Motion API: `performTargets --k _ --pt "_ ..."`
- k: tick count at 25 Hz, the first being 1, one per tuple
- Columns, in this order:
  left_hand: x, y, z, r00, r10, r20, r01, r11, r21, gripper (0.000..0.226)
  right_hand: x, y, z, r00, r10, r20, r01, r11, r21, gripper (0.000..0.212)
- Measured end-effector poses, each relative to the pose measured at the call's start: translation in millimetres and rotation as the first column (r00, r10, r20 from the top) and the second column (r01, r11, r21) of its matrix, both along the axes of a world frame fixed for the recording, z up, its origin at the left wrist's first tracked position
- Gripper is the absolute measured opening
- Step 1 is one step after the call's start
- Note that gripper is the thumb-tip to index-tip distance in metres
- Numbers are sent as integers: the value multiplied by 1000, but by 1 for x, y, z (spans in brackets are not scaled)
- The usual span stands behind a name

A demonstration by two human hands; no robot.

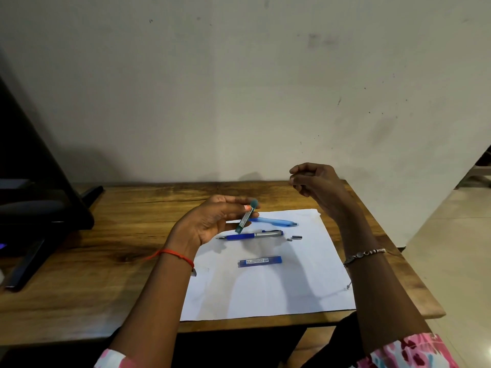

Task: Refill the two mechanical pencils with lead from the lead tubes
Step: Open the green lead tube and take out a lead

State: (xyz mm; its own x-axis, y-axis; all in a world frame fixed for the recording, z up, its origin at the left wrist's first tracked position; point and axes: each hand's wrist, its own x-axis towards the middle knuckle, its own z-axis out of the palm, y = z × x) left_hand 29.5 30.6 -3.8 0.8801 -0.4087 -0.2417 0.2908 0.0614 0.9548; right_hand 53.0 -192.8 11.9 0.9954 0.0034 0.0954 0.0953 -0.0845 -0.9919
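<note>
A plain room, home or small office, hard to tell which: a wooden tabletop [132, 208] against a scuffed pale wall [239, 88], beige tiled floor [451, 248], dark office-chair base [39, 208] alongside.

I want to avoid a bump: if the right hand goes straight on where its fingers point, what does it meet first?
The right hand curls toward the left; the way looks free above the table, with the wall just behind. Depth is unclear.

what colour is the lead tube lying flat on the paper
Blue, with a pale printed label; the lead tube shows best in the head view.
</note>
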Motion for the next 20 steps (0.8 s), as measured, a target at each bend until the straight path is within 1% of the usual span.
performTargets --k 2,6,11,13,17,20 --pt "0 -1 0 999 0 32 0 1000 -2 18 -1 2 1 999 42 -11 -42 999 14 18" --pt "0 -7 -3 998 -4 64 1 999 54 18 -2 7 1 988 147 -36 -150 984 -96 19" --pt "1 -8 -4 996 -8 86 1 996 88 17 -2 9 1 982 187 -36 -190 973 -134 18" --pt "1 -8 -4 997 8 80 -15 996 91 17 -1 8 0 980 195 -45 -199 975 -99 18" --pt "2 -9 -4 995 64 71 -69 995 77 18 1 5 -1 986 168 -25 -166 984 68 30" --pt "2 -9 -5 992 91 85 -98 991 91 18 -1 4 2 989 149 25 -151 970 189 23"
